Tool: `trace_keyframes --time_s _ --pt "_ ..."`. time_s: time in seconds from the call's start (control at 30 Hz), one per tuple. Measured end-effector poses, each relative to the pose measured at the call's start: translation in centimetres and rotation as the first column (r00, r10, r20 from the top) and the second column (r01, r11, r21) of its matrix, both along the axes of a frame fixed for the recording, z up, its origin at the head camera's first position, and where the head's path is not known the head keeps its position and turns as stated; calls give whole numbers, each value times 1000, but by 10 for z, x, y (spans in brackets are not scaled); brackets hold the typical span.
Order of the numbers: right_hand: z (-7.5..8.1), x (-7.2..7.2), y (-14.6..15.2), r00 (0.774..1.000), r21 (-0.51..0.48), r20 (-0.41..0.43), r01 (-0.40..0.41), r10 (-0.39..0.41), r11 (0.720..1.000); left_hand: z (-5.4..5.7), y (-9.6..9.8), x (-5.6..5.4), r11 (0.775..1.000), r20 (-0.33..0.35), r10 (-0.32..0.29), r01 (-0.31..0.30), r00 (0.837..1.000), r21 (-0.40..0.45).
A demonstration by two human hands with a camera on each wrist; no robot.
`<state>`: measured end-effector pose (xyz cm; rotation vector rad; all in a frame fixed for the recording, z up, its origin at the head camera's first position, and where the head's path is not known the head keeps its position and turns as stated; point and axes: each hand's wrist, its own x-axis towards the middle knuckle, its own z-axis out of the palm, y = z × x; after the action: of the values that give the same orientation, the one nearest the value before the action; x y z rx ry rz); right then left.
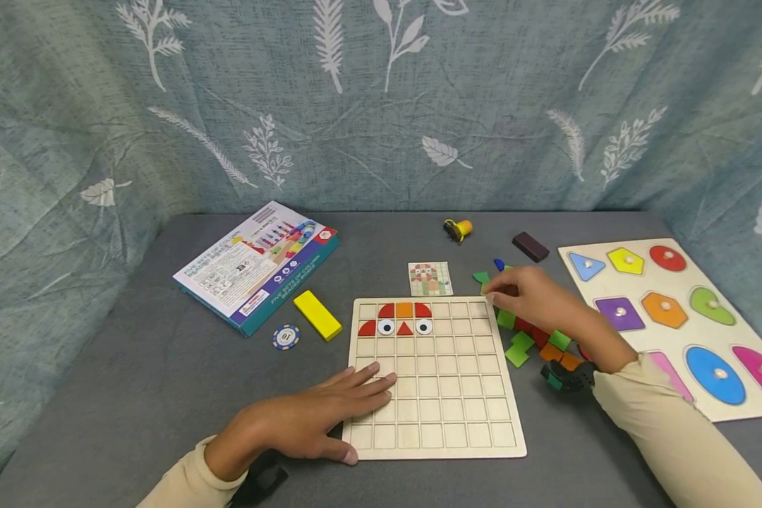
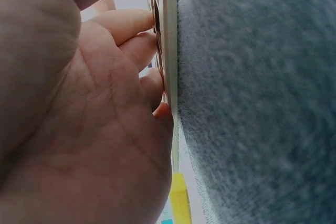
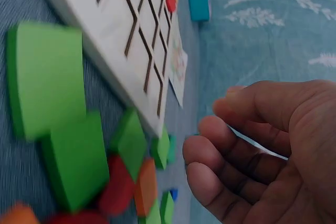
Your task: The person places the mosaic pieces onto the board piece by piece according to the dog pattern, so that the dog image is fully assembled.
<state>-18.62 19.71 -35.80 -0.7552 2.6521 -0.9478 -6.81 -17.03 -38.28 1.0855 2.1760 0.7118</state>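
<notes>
**Left hand (image 1: 330, 416) spread on a 7-by-7 wooden grid board (image 1: 443, 384), right hand (image 1: 530, 296) at its far right corner**

A blue-green curtain (image 1: 355, 141) printed with white leaves hangs behind a table with a grey cloth (image 1: 133, 395). At the right of the table lies a wooden knob puzzle (image 1: 660, 346) with 9 coloured shapes, 1 of them partly covered by the beige right sleeve (image 1: 673, 437). The grid board lies flat at the middle, nearer the person. Left of it and farther back is a white-and-teal toy box (image 1: 254, 264), set at an angle.

The left hand rests palm down over the board's left edge, its fingers straight and spread apart. The right hand is bent at the knuckles, fingers curled and thumb close to them; whether its fingertips pinch anything cannot be told.

Between the box and the board is a yellow rectangular block (image 1: 318, 315). A square pattern card (image 1: 430, 279) lies just beyond the board's far edge, and a dark brown block (image 1: 530, 246) sits farther back to the right. Near the yellow block is a blue-and-white poker chip (image 1: 286, 337).

On the board, 7 tiles (image 1: 404, 310) fill cells of the 2 farthest rows: 1 orange square, 4 red pieces and 2 round eyes. Loose tiles (image 1: 518, 355) in green, red, orange and blue lie scattered beside its right edge, partly beneath the right hand.
</notes>
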Motion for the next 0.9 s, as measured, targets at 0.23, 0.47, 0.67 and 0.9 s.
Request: trace_keyframes --time_s 0.23,0.47,0.67,0.9 --pt "7 4 25 997 17 -24 72 -71 997 0 0 0 1000 -9 -11 11 1000 14" --pt "9 7 44 987 109 -71 152 -145 982 1 -1 0 999 -18 -24 24 1000 32" --pt "10 9 57 986 139 -70 162 -153 977 0 -1 0 999 -39 -29 30 999 25" --pt "7 8 68 981 141 -115 172 -157 975 -1 -2 1 1000 -25 -10 10 1000 5"
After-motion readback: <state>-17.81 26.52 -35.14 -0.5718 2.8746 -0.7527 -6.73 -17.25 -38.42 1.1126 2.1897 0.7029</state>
